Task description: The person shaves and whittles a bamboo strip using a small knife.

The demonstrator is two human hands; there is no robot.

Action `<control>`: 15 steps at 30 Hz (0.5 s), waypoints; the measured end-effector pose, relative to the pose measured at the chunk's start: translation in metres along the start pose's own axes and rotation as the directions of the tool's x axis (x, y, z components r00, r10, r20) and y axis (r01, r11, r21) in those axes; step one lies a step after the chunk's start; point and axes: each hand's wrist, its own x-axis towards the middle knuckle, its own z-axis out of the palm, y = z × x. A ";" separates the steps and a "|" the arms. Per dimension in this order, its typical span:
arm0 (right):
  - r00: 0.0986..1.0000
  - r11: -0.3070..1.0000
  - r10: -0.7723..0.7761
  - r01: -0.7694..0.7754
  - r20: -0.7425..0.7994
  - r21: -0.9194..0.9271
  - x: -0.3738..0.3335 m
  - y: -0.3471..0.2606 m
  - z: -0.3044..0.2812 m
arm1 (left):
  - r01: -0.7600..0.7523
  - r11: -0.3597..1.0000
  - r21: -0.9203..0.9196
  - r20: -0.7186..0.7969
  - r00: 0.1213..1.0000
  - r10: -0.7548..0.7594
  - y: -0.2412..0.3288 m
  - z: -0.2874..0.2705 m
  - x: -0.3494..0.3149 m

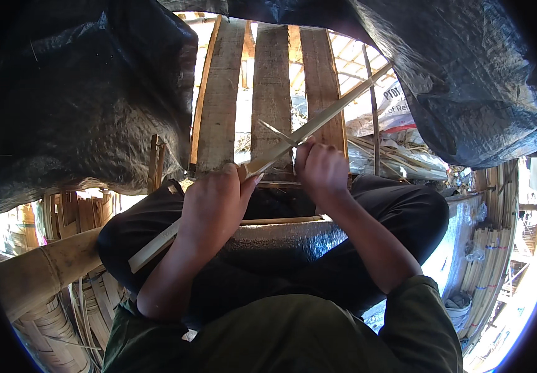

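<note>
A long pale bamboo strip (pixel 337 110) runs slantwise across my lap, from low left up to the far right. My left hand (pixel 214 202) is closed around its middle, with the thumb lying along it. My right hand (pixel 323 166) makes a fist on a knife (pixel 277 132), whose thin pointed blade slants up and left. The blade crosses the strip and appears to touch it just beyond my left hand. Inside the fist, the handle is hidden.
Wooden planks (pixel 271 81) with gaps between them stand ahead. Dark plastic sheeting (pixel 88 93) hangs on both sides. A thick bamboo pole (pixel 48 270) lies by my left knee. Bundled bamboo strips (pixel 487 264) stand at the right, and woven bamboo pieces (pixel 57 339) lie at the lower left.
</note>
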 end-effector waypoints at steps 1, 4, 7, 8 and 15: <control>1.000 1.000 -0.005 0.005 -0.005 0.003 0.001 -0.007 -0.008 | -0.012 1.000 0.023 -0.018 1.000 0.012 -0.002 0.003 0.002; 0.961 0.906 0.143 -0.223 0.236 0.360 -0.011 -0.009 -0.012 | -0.020 1.000 -0.003 0.002 1.000 0.020 0.001 -0.003 0.001; 0.987 0.987 -0.156 0.155 -0.047 -0.035 0.010 0.009 -0.002 | -0.011 0.999 0.049 -0.014 1.000 0.011 0.004 -0.008 -0.002; 0.986 0.983 -0.161 0.156 -0.047 -0.095 0.009 0.007 -0.003 | -0.011 0.999 0.048 -0.014 1.000 0.012 0.003 -0.008 -0.003; 0.973 0.982 -0.161 0.142 -0.168 -0.123 -0.004 0.003 -0.006 | 0.007 1.000 0.002 0.005 1.000 -0.007 0.002 -0.011 -0.003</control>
